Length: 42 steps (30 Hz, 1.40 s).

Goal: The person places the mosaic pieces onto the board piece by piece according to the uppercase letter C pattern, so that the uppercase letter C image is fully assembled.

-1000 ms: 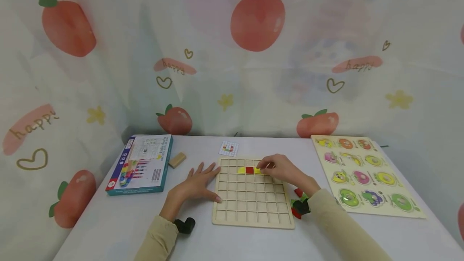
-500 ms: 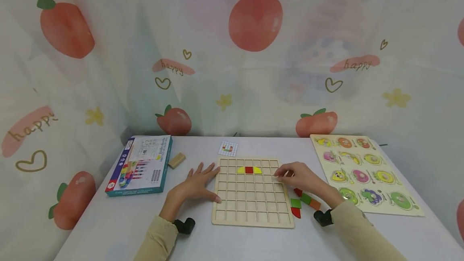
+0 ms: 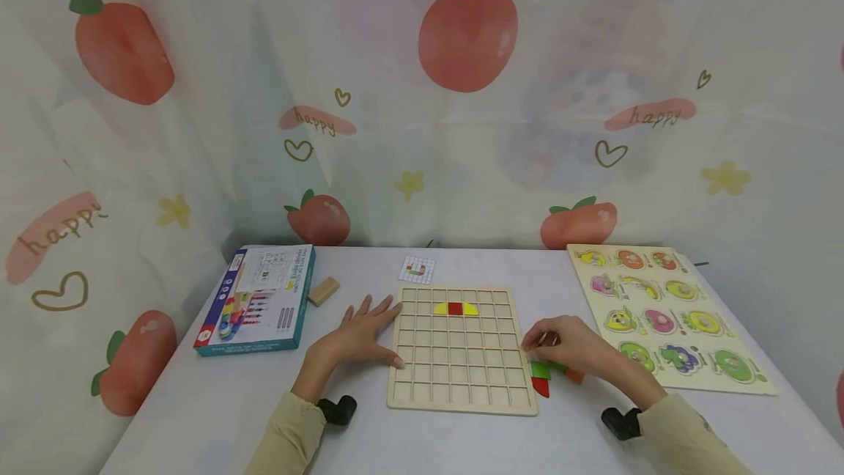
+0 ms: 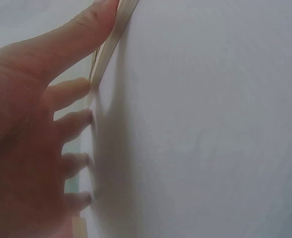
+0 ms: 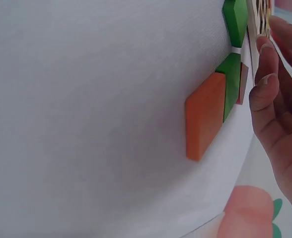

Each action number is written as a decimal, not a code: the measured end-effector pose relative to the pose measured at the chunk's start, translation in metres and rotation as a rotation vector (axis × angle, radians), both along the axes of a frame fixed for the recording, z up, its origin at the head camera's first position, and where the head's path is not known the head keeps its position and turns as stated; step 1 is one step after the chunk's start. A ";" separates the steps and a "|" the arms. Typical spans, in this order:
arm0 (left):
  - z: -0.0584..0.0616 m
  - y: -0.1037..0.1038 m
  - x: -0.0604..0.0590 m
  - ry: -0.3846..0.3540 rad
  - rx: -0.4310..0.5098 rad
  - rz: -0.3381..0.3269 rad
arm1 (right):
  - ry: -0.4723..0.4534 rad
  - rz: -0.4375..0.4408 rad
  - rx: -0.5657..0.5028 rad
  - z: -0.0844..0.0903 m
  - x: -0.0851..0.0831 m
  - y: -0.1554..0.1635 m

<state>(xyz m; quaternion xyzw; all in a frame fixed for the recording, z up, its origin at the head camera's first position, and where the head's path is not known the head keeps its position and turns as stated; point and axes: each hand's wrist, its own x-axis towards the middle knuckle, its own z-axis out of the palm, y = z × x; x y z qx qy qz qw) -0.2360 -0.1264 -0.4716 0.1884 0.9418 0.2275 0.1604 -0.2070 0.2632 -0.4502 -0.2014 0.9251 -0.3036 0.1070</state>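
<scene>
A wooden grid board (image 3: 461, 376) lies in the middle of the table. In its upper rows a red square block (image 3: 456, 308) sits between two yellow curved pieces (image 3: 471, 309). My left hand (image 3: 356, 339) rests with spread fingers along the board's left edge, thumb on the rim. Just off the right edge, my right hand (image 3: 570, 343) hovers with loosely bent fingers over loose blocks; no block shows between them. A green block (image 3: 541, 370) and a red curved piece (image 3: 541, 388) lie below it. The right wrist view shows an orange block (image 5: 205, 116) beside another green one (image 5: 231, 82).
A small pattern card (image 3: 417, 270) lies behind the board. At the left are a boxed set (image 3: 264, 299) and a plain wooden block (image 3: 324, 291). A fruit puzzle board (image 3: 666, 321) lies at the right. A printed curtain (image 3: 422, 145) closes off the back.
My right hand has let go of the right yellow piece on the board and moved right and toward me, to the loose blocks. The left hand stays in place.
</scene>
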 end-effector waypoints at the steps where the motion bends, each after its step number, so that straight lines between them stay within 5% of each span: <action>1: 0.000 0.000 0.000 0.002 -0.007 0.002 | -0.004 0.007 0.005 0.000 0.002 0.002; 10: 0.000 -0.002 0.001 -0.007 -0.002 0.021 | -0.115 -0.014 0.028 0.002 0.014 0.007; 19: -0.002 -0.003 0.002 -0.001 0.009 0.021 | -0.128 -0.028 0.047 -0.001 0.015 0.004; 42: 0.001 -0.001 0.002 -0.009 0.023 -0.007 | -0.044 0.051 -0.089 0.004 0.005 -0.019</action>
